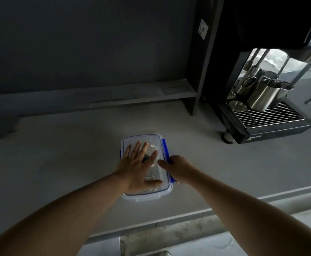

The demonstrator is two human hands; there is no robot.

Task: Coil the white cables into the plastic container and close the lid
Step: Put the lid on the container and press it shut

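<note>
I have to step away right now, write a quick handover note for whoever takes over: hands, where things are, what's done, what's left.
Left hand: flat, fingers spread, pressing the lid down.
Right hand: at the blue clip on the right long side, thumb on the lid edge.
Container: on the grey counter, near its front edge.
Done: white cables coiled inside, lid on.
Left: snap the clips; which are latched can't be told.

Clear plastic on matt grey

The container [147,195] and its lid [141,140] are clear glossy plastic with blue plastic clips [165,150]; the surface [67,154] looks smooth and matt; the jugs [265,93] are shiny polished metal on a metal wire grille [269,115]
</note>
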